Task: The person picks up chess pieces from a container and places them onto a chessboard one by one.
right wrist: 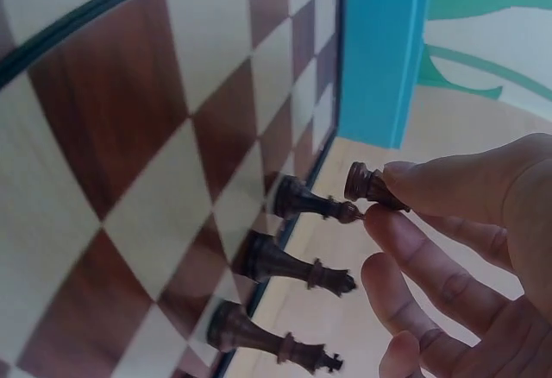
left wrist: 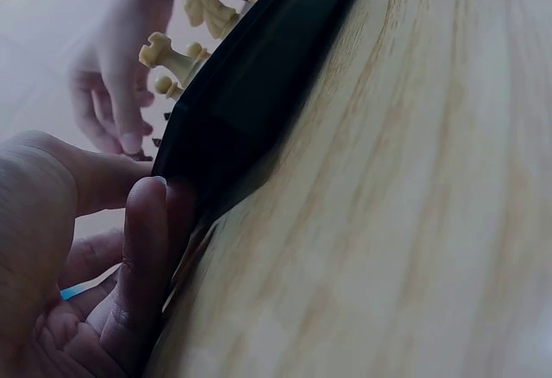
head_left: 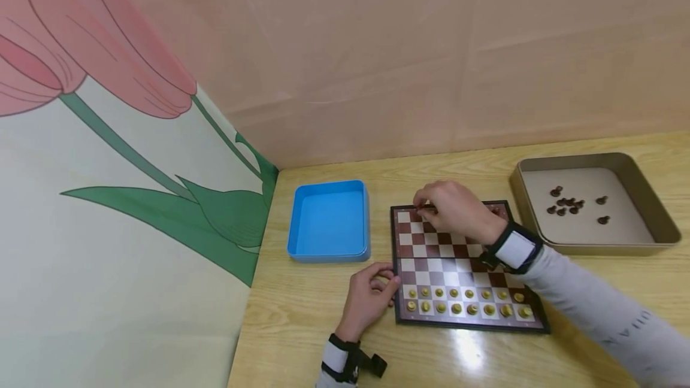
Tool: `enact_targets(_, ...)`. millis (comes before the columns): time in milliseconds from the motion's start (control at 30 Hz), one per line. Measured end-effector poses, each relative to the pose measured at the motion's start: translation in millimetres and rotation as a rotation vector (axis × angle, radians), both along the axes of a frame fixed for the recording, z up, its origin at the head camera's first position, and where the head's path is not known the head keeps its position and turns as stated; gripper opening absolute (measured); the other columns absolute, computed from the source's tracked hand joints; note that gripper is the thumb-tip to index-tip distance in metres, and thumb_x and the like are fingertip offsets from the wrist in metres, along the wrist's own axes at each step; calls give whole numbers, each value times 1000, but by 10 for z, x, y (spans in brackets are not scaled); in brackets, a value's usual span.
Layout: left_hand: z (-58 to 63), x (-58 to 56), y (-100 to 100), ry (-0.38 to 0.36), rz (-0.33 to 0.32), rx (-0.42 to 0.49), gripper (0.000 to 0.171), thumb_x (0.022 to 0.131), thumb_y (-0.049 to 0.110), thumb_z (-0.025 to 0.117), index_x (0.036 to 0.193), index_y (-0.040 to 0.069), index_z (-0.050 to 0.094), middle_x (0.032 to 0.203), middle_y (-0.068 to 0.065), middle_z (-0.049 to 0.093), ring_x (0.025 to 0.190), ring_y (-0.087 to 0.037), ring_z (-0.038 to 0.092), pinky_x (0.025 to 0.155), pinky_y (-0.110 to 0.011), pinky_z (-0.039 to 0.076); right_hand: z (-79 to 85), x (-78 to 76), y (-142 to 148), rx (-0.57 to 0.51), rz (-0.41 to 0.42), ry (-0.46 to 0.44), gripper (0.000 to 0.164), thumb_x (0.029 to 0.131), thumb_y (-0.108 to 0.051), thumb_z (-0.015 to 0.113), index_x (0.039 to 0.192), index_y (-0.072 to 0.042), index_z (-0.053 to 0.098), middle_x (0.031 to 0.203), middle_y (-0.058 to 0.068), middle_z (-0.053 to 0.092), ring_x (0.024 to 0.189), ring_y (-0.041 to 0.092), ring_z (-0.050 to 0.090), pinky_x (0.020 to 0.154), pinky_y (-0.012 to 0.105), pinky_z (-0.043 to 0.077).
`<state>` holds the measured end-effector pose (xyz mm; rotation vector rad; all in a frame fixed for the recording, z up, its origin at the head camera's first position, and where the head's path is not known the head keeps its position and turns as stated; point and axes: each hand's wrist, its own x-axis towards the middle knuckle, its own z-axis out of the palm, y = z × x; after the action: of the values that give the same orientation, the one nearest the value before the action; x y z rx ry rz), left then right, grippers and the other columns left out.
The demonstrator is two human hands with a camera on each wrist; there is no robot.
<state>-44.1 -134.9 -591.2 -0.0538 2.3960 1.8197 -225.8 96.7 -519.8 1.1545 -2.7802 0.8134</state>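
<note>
The right hand [head_left: 455,208] is over the far left part of the chessboard [head_left: 443,264]. Between thumb and fingers it pinches a dark chess piece [right wrist: 369,184], its round base showing and its top partly covered. Just beside it, a dark bishop [right wrist: 315,204], queen [right wrist: 297,262] and king [right wrist: 274,338] stand in a row on the board's far edge squares. At the board's left edge, the left hand [head_left: 366,298] grips the black rim with thumb and curled fingers [left wrist: 142,240]. Light gold pieces [head_left: 456,308] fill the two near rows.
A blue tray [head_left: 366,220] sits left of the board. The brown metal tray [head_left: 598,248] to the right holds several dark pawns [head_left: 574,209]. Behind the table rises a beige backdrop [head_left: 377,64], and a tulip-printed panel [head_left: 162,292] stands at the left.
</note>
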Motion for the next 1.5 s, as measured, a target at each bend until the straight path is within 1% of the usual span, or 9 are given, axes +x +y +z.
enact_targets(100, 9, -3, 1, 0, -1, -6, 28, 102, 22, 76, 129, 16, 74, 102, 4, 73, 67, -8, 72, 56, -29, 65, -42, -12, -19, -1, 8, 9, 15, 92, -13, 84, 106, -11, 81, 101, 4, 79, 83, 15, 71, 70, 37, 62)
enact_targets(267, 19, -8, 4, -3, 2, -9, 27, 102, 23, 76, 128, 16, 74, 102, 4, 73, 66, -9, 72, 56, -30, 65, -94, -13, -36, 3, 8, -7, 14, 91, -12, 85, 105, -12, 81, 98, 4, 79, 77, 12, 69, 67, 34, 60)
enact_targets(433, 9, -4, 4, -3, 5, -8, 27, 102, 24, 76, 128, 17, 74, 101, 4, 72, 65, -9, 71, 55, -30, 65, -130, -18, -56, 14, 8, -26, 13, 91, -12, 85, 104, -13, 82, 97, 3, 79, 77, 10, 67, 67, 33, 59)
enact_targets(733, -24, -3, -3, -7, 5, -5, 27, 102, 24, 76, 128, 17, 74, 101, 4, 72, 65, -8, 71, 55, -29, 65, -166, -24, -77, 15, 17, -23, 11, 92, -12, 85, 103, -14, 82, 96, 2, 79, 75, 9, 66, 65, 32, 57)
enact_targets(933, -21, -6, -10, -10, 2, -2, 27, 102, 25, 76, 127, 16, 74, 101, 4, 72, 66, -8, 72, 56, -30, 65, -173, -26, -90, 7, 23, -16, 11, 92, -12, 85, 102, -14, 82, 96, 2, 79, 75, 9, 66, 65, 32, 58)
enact_targets(1367, -6, 1, -11, 16, -3, 10, 26, 102, 23, 76, 127, 16, 74, 101, 3, 74, 67, -7, 72, 56, -31, 66, -158, -11, -91, 3, 23, -32, 12, 93, -8, 82, 103, -14, 82, 97, 1, 79, 73, 6, 65, 64, 30, 56)
enact_targets(1500, 1, 1, -9, 12, -2, 7, 26, 102, 23, 76, 127, 16, 74, 101, 3, 74, 67, -7, 72, 57, -31, 66, -138, 2, -78, 3, 25, -34, 13, 92, -9, 82, 104, -14, 81, 98, 1, 79, 75, 8, 66, 65, 30, 57)
